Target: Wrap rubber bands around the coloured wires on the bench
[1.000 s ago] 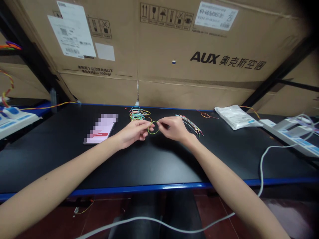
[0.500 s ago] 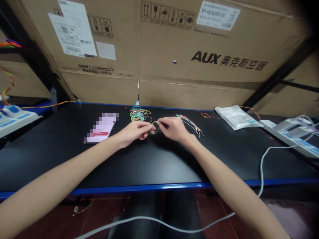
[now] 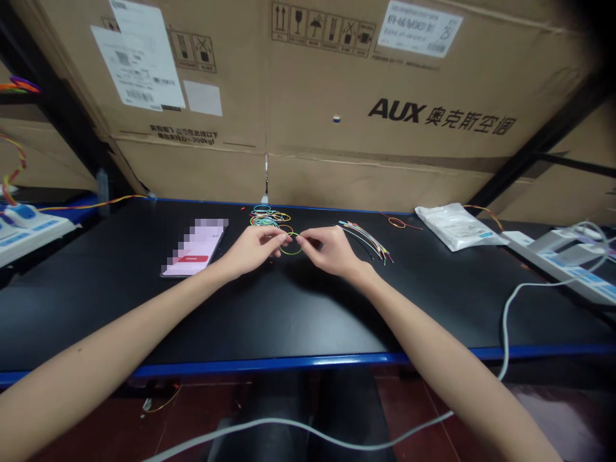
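A thin yellow-green wire (image 3: pixel 290 253), bent into a loop, hangs between my two hands above the black table. My left hand (image 3: pixel 257 250) pinches one side of it between thumb and fingers. On the other side, my right hand (image 3: pixel 330 250) grips the wire with closed fingertips, close to the left ones. Just behind my left hand lies a pile of coiled coloured wires (image 3: pixel 267 217), partly hidden by it. Beyond my right hand rests a bundle of straight, cut wires (image 3: pixel 370 239) in several colours.
A phone (image 3: pixel 197 250) lies left of my left hand. At the back right are a red wire loop (image 3: pixel 397 222) and a white plastic packet (image 3: pixel 457 228). Power strips stand at both sides. A large cardboard box (image 3: pixel 308 83) closes off the back; a white cable (image 3: pixel 505 327) crosses the front.
The wire loop has widened and shifted slightly left. My fingers have changed position on it, and my left hand has moved a little left.
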A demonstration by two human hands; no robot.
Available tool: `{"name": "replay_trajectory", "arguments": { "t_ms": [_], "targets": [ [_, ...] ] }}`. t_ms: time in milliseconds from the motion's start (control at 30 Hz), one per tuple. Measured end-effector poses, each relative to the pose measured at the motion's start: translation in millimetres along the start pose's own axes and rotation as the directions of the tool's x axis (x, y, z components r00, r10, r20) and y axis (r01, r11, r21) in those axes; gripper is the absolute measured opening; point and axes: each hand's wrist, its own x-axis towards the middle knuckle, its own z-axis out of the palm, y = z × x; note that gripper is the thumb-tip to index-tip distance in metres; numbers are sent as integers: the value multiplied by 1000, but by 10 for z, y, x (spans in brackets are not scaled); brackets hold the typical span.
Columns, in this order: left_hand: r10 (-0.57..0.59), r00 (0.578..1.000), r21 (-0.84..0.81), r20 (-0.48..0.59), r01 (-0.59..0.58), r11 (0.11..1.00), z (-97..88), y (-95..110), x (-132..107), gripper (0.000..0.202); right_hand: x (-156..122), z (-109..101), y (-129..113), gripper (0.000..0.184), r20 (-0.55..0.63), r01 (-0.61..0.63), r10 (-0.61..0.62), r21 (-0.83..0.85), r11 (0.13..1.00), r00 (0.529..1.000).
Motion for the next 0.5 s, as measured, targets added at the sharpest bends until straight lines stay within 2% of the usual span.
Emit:
{"name": "replay_trajectory", "arguments": {
  "t_ms": [100, 200, 333, 500],
  "targets": [
    [-167, 979, -309, 114, 194, 931, 12, 9, 8, 31, 10, -4, 49, 26, -24, -50, 50, 4, 999, 998],
    [-230, 957, -438, 178, 286, 852, 28, 32, -6, 30, 16, -10, 89, 26, -31, -70, 70, 9, 998, 997],
    [-260, 945, -422, 197, 321, 848, 30, 21, -16, 22, 18, -12, 99, 27, -7, -72, 72, 5, 997, 997],
    [-220, 948, -280, 228, 281, 918, 0, -21, -1, 18, 18, -22, 88, 30, 18, -54, 54, 0, 999, 998]
  ]
}}
